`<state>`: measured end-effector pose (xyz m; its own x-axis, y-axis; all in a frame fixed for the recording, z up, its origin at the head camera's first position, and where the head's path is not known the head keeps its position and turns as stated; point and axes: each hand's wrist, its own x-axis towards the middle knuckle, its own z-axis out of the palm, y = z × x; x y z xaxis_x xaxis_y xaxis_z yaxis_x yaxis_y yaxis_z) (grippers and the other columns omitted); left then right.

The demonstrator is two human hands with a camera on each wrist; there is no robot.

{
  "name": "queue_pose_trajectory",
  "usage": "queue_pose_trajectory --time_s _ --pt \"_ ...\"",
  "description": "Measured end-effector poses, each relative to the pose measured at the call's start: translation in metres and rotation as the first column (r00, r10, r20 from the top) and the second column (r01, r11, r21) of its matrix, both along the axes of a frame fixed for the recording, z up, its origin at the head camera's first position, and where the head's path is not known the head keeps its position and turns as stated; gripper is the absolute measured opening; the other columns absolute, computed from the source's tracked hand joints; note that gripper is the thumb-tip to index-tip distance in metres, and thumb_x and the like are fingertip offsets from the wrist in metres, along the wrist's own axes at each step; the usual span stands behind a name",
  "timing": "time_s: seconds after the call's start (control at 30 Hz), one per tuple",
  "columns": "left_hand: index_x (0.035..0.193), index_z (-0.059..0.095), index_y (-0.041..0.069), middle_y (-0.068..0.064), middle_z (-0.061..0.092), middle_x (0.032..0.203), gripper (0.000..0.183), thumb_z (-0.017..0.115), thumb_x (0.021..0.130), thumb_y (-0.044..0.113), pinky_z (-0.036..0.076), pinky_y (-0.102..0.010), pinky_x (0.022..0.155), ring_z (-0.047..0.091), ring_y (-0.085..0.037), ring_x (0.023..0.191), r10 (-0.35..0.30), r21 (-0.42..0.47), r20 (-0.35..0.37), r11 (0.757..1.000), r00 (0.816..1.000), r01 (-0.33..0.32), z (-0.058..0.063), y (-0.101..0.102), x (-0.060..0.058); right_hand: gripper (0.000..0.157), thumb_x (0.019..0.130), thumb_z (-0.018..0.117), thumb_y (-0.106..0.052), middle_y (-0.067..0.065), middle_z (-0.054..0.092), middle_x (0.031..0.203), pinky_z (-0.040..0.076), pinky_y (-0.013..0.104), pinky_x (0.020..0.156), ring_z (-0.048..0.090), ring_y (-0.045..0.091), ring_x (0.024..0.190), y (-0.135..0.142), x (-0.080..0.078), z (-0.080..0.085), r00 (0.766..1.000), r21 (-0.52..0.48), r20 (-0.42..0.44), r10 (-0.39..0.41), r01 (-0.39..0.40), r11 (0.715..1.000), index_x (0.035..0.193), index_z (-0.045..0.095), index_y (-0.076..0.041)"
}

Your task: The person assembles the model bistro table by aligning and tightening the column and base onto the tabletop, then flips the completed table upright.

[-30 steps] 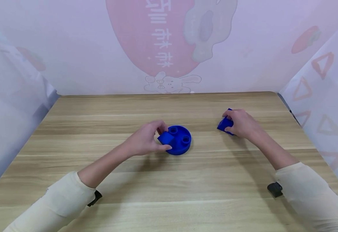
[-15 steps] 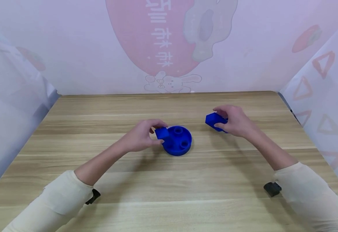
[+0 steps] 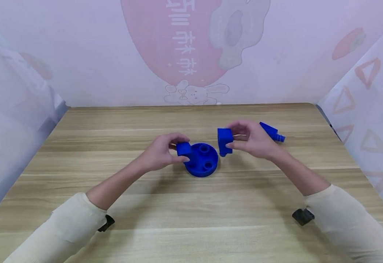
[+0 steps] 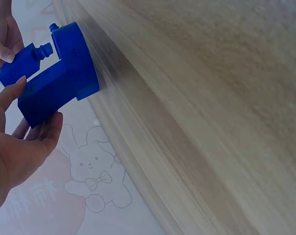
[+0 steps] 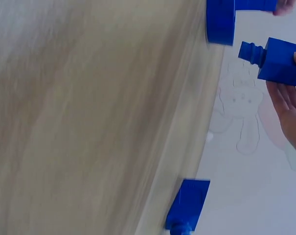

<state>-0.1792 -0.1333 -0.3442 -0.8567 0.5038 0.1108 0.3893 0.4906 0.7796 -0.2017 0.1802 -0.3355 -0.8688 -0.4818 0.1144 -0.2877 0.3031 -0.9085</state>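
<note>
A blue round base [image 3: 200,171] with a raised rim and round sockets sits on the table in the middle of the head view. My left hand [image 3: 160,154] grips a blue square leg [image 3: 183,147] that stands upright at the left side of the base; in the left wrist view this leg [image 4: 49,93] meets the disc. Just right of the base, my right hand [image 3: 253,140] pinches a second leg [image 3: 225,136] between thumb and fingers. The ridged peg [image 5: 252,53] of that leg points down, above the table and apart from the base.
Behind and right of my right hand, a third blue leg [image 3: 268,130] lies on its side with its ridged peg toward the right. The wooden table [image 3: 191,226] ends at a printed backdrop [image 3: 106,54], with pale sheets at both sides.
My right hand has carried its leg left toward the base and turned it peg down, uncovering the third leg. The left hand's leg has come more upright and the base has turned slightly.
</note>
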Motion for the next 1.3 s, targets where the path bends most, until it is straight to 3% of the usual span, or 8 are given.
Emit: queue_pose_trajectory --time_s 0.2,0.5,0.93,1.3 --pt "0.122 0.066 -0.009 -0.020 0.070 0.120 0.045 0.086 0.083 0.003 0.056 -0.049 0.097 0.067 -0.034 0.108 0.032 0.033 0.006 0.999 0.999 -0.032 -0.005 0.003 -0.001 0.045 0.084 0.077 0.014 0.023 0.068 0.119 0.059 0.032 0.092 0.069 0.023 0.107 -0.015 0.006 -0.004 0.997 -0.089 0.027 0.073 -0.071 0.994 0.125 0.060 0.011" --pt "0.119 0.068 -0.007 -0.019 0.070 0.116 0.042 0.087 0.081 0.001 0.057 -0.049 0.094 0.067 -0.032 0.103 0.064 0.043 0.050 0.997 0.997 -0.066 -0.006 0.003 -0.004 0.042 0.082 0.080 0.013 0.021 0.069 0.116 0.058 0.037 0.095 0.070 0.029 0.107 -0.029 0.010 -0.007 0.992 -0.097 -0.020 0.123 -0.124 0.987 0.120 0.063 0.011" --pt "0.113 0.069 -0.009 -0.017 0.072 0.108 0.040 0.088 0.080 0.001 0.059 -0.044 0.091 0.067 -0.028 0.097 0.044 0.084 0.039 0.995 0.998 -0.047 -0.009 0.002 -0.006 0.041 0.081 0.082 0.010 0.019 0.070 0.116 0.057 0.039 0.097 0.070 0.033 0.108 -0.032 0.006 -0.016 0.983 -0.030 -0.037 0.180 -0.181 0.983 0.119 0.065 0.008" --pt "0.115 0.069 -0.008 -0.017 0.071 0.110 0.040 0.087 0.080 -0.001 0.058 -0.047 0.093 0.066 -0.030 0.100 0.053 0.064 0.069 0.996 0.996 -0.058 -0.005 0.003 -0.006 0.041 0.080 0.084 0.010 0.020 0.070 0.117 0.057 0.041 0.098 0.070 0.032 0.110 -0.034 -0.002 -0.019 0.956 0.015 -0.063 0.287 -0.286 0.958 0.116 0.064 0.008"
